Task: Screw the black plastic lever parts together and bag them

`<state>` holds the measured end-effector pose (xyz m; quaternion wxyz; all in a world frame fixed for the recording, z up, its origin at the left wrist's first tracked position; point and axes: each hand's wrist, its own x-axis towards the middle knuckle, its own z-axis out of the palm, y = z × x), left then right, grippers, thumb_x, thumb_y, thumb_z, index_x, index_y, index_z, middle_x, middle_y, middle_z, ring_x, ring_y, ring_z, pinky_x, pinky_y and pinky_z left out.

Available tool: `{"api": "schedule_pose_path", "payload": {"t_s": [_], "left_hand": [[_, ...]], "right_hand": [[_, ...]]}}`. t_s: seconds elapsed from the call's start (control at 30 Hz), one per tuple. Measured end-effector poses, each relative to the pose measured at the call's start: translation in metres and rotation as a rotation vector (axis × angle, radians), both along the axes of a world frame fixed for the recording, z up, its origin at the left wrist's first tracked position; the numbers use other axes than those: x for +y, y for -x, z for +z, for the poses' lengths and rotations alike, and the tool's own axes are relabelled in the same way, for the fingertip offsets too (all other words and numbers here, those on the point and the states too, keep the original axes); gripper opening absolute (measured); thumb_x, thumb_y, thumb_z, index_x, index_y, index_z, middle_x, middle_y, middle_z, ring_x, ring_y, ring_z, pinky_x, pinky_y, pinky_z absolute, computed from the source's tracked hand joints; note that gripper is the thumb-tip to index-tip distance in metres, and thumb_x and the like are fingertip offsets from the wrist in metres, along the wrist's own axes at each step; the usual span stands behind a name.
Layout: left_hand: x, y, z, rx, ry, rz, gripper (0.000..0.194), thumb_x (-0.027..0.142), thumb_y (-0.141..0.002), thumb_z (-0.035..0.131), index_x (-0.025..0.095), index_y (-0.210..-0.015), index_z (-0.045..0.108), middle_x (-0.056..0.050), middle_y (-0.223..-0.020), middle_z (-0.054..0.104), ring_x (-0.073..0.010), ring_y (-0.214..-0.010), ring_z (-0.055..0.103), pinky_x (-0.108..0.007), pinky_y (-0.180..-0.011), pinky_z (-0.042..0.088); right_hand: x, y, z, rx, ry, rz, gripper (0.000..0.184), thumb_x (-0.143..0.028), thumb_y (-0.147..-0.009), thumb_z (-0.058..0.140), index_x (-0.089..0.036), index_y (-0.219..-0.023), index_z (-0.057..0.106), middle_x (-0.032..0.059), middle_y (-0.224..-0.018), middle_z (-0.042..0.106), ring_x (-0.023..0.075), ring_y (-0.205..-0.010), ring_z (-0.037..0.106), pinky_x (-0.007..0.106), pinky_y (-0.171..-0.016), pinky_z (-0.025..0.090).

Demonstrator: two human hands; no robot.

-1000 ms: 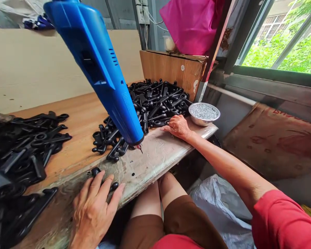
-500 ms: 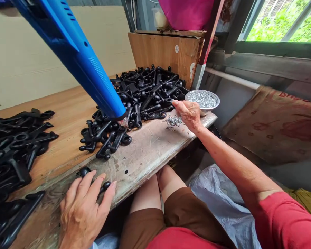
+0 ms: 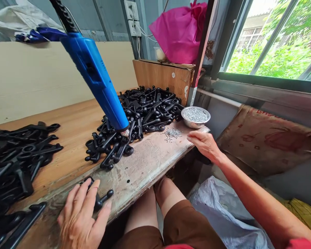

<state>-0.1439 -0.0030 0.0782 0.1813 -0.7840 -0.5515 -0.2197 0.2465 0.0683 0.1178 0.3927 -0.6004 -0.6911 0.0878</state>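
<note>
My left hand (image 3: pixel 81 214) rests at the front of the bench over a black plastic part (image 3: pixel 103 200), fingers across it on one side and thumb on the other. The part's knobbed end shows between finger and thumb; the rest is covered. My right hand (image 3: pixel 203 143) is at the bench's right edge, just below the metal bowl of screws (image 3: pixel 195 117). Its fingers are pressed together, and anything between them is hidden. Loose small screws (image 3: pixel 173 134) lie left of it. A blue electric screwdriver (image 3: pixel 101 84) hangs tilted from above, its tip near the part pile.
Behind the screwdriver is a large heap of black plastic parts (image 3: pixel 150 107) against a wooden board (image 3: pixel 163 76). Another black pile (image 3: pixel 23 155) occupies the left. The worn bench edge (image 3: pixel 145 183) runs above my knees. A white sack (image 3: pixel 223 207) sits below right.
My right hand has moved from beside the loose screws, toward the bench's front right edge. My left hand stays on the black plastic part. The camera view has tilted upward.
</note>
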Motion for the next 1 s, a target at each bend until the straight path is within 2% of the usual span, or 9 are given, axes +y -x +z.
{"api": "schedule_pose_path", "payload": {"t_s": [0.1,0.23,0.37,0.5,0.6,0.7,0.83,0.9,1.0], "left_hand": [[0.001,0.009,-0.005,-0.046,0.016,-0.031,0.052,0.025,-0.089,0.035,0.019,-0.141,0.029,-0.018,-0.128,0.052,-0.0394,-0.120,0.046,-0.053,-0.086,0.043],[0.005,0.020,-0.005,-0.022,0.004,-0.081,0.045,0.017,-0.086,0.031,0.020,-0.126,0.050,-0.013,-0.124,0.058,-0.0320,-0.114,0.053,-0.045,-0.082,0.046],[0.006,0.025,0.007,0.140,-0.010,-0.004,0.044,0.010,-0.080,0.033,0.020,-0.108,0.065,-0.009,-0.117,0.063,-0.0283,-0.110,0.055,-0.039,-0.078,0.046],[0.005,0.020,0.023,0.155,-0.064,0.032,0.038,0.007,-0.080,0.037,0.020,-0.090,0.071,-0.009,-0.095,0.070,-0.0325,-0.106,0.057,-0.046,-0.082,0.043],[-0.001,0.013,0.028,0.104,-0.006,0.045,0.032,0.006,-0.081,0.041,0.020,-0.089,0.070,-0.007,-0.086,0.069,-0.0264,-0.089,0.062,-0.042,-0.077,0.046],[-0.010,0.006,0.026,0.119,0.095,0.090,0.026,0.012,-0.083,0.048,0.019,-0.099,0.067,-0.007,-0.096,0.069,-0.0251,-0.089,0.062,-0.037,-0.072,0.047],[-0.021,0.004,0.019,0.101,0.098,0.100,0.033,0.011,-0.085,0.044,0.016,-0.112,0.062,-0.007,-0.104,0.069,-0.0254,-0.093,0.060,-0.036,-0.071,0.047],[-0.023,0.005,0.017,0.021,0.108,0.080,0.033,0.010,-0.085,0.042,0.018,-0.107,0.064,-0.005,-0.096,0.070,-0.0236,-0.085,0.060,-0.035,-0.068,0.046],[-0.023,0.007,0.018,-0.115,0.089,0.028,0.028,0.011,-0.085,0.042,0.019,-0.097,0.066,-0.004,-0.088,0.069,-0.0238,-0.080,0.058,-0.036,-0.065,0.044]], "right_hand": [[-0.017,-0.006,-0.020,-0.059,0.061,-0.047,0.024,-0.027,-0.081,0.050,-0.017,-0.089,0.071,0.0038,-0.072,0.070,0.0162,-0.063,0.062,0.024,-0.061,0.045],[-0.019,-0.004,-0.031,-0.173,0.120,-0.076,0.026,-0.028,-0.083,0.050,-0.021,-0.099,0.071,0.0054,-0.090,0.074,0.0187,-0.076,0.067,0.025,-0.068,0.048],[-0.018,0.005,-0.025,-0.291,0.096,-0.073,0.025,-0.031,-0.082,0.047,-0.023,-0.079,0.070,0.0061,-0.085,0.073,0.0212,-0.074,0.067,0.027,-0.064,0.046],[-0.014,0.004,-0.028,-0.340,0.005,-0.040,0.023,-0.028,-0.077,0.043,-0.024,-0.064,0.062,0.0061,-0.066,0.070,0.0207,-0.056,0.063,0.026,-0.047,0.039],[-0.006,-0.004,-0.040,-0.432,-0.032,-0.022,0.018,-0.028,-0.072,0.044,-0.025,-0.058,0.055,0.0071,-0.062,0.067,0.0221,-0.050,0.061,0.028,-0.043,0.039],[-0.003,-0.003,-0.045,-0.400,0.007,-0.020,0.017,-0.031,-0.073,0.046,-0.027,-0.060,0.056,0.0057,-0.062,0.068,0.0226,-0.051,0.063,0.029,-0.042,0.042],[-0.019,0.032,-0.023,-0.147,0.073,0.149,0.019,-0.038,-0.077,0.047,-0.028,-0.069,0.061,0.0031,-0.062,0.068,0.0198,-0.052,0.063,0.027,-0.049,0.049],[-0.031,0.063,-0.006,-0.007,0.183,0.317,0.024,-0.042,-0.080,0.048,-0.025,-0.068,0.061,0.0010,-0.053,0.061,0.0170,-0.047,0.058,0.025,-0.047,0.047],[-0.042,0.118,0.010,0.161,0.267,0.496,0.028,-0.042,-0.085,0.047,-0.022,-0.070,0.061,0.0012,-0.060,0.060,0.0152,-0.055,0.056,0.023,-0.053,0.046]]}}
